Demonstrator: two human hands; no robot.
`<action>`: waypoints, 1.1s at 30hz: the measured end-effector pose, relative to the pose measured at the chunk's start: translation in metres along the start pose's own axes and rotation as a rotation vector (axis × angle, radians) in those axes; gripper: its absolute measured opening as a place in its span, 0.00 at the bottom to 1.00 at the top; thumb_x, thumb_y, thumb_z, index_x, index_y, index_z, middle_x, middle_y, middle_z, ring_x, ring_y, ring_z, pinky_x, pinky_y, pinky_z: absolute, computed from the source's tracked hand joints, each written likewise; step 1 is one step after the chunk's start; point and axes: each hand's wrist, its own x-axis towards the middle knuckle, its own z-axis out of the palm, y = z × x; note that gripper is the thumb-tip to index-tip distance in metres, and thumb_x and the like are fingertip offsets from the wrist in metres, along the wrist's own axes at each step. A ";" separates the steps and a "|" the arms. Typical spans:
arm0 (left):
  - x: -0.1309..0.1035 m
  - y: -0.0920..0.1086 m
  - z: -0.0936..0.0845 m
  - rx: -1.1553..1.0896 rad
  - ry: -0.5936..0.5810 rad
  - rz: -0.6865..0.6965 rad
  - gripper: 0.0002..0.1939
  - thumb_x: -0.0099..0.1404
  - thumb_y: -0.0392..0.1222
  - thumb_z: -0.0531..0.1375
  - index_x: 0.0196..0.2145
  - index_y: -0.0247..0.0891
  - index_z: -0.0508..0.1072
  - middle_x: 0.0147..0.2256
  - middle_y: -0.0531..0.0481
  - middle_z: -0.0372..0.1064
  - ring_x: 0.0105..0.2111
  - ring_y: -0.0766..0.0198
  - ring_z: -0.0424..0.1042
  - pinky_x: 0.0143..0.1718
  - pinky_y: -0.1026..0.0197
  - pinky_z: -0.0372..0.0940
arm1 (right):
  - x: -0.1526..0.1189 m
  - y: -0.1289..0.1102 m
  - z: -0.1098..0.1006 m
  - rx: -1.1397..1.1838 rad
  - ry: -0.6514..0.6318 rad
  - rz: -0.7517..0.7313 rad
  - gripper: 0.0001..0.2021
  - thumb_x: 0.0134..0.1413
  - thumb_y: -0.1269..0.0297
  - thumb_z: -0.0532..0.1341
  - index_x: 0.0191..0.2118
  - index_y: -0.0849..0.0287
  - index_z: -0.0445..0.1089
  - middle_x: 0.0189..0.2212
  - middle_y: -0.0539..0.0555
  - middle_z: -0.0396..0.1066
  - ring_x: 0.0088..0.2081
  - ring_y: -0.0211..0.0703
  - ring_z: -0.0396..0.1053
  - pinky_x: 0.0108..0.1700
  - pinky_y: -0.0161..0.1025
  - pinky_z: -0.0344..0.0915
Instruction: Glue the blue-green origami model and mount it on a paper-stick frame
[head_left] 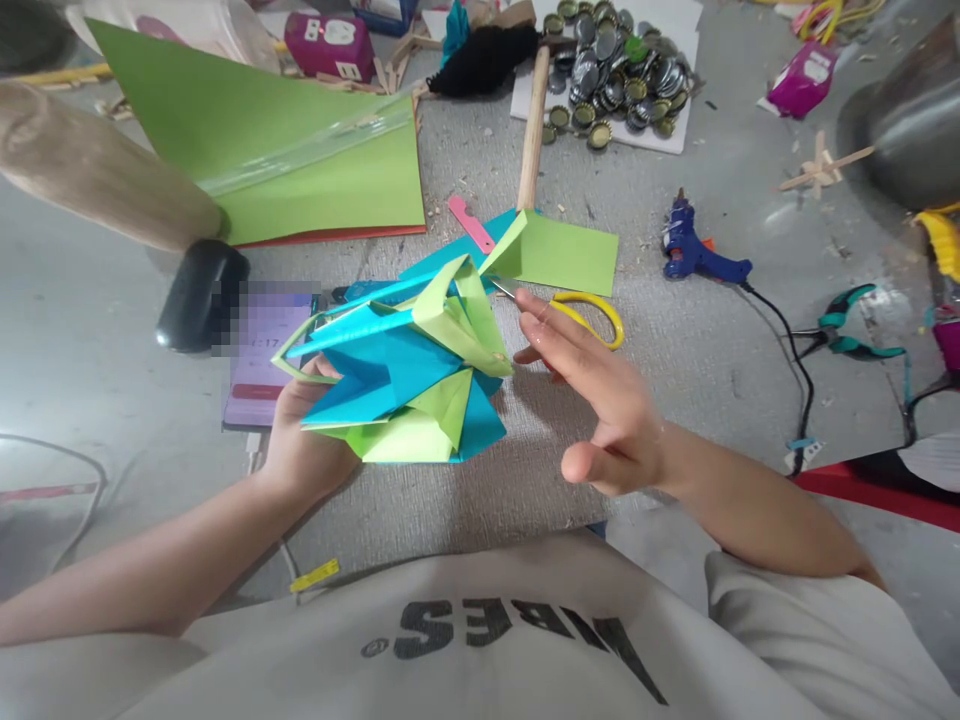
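A folded paper piece [390, 365] in blue and light green hangs over the middle of the table, its petal-like points spread to several sides. My left hand [311, 435] grips it from the left and below, with the fingers partly hidden behind the paper. To the right of the paper, my right hand [592, 400] is open and holds nothing, its fingers spread and the fingertips close to the paper's edge. Yellow-handled scissors [616, 325] lie behind my right fingers. Beyond them is a light green paper sheet [574, 255], beside a pink cutter [471, 223].
A phone [262, 375] and a black case [202, 295] lie at left, near a wooden form [112, 170] and a large green sheet [300, 140]. Bottle caps [615, 75] are piled at the back. A blue glue gun [697, 250] and teal pliers [847, 325] are at right.
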 end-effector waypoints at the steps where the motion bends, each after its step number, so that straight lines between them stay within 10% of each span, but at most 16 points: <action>1: 0.000 0.001 0.001 0.013 0.022 0.012 0.27 0.50 0.53 0.85 0.29 0.43 0.71 0.32 0.55 0.79 0.29 0.60 0.74 0.51 0.49 0.83 | 0.000 0.001 0.000 -0.005 -0.012 0.013 0.50 0.74 0.23 0.54 0.88 0.45 0.47 0.87 0.58 0.50 0.86 0.68 0.54 0.74 0.65 0.77; 19: -0.002 0.006 0.011 0.062 0.045 -0.028 0.22 0.49 0.43 0.79 0.31 0.45 0.69 0.31 0.56 0.73 0.32 0.58 0.74 0.60 0.45 0.79 | -0.006 0.005 0.012 -0.097 -0.190 -0.033 0.69 0.57 0.09 0.54 0.88 0.40 0.21 0.91 0.58 0.30 0.89 0.75 0.39 0.85 0.76 0.52; 33: 0.001 0.001 0.006 0.043 0.023 0.006 0.19 0.51 0.39 0.77 0.32 0.45 0.70 0.32 0.56 0.76 0.31 0.61 0.76 0.58 0.48 0.83 | -0.006 0.010 0.014 -0.073 -0.152 -0.122 0.61 0.67 0.14 0.44 0.89 0.47 0.24 0.91 0.53 0.25 0.89 0.71 0.40 0.85 0.71 0.49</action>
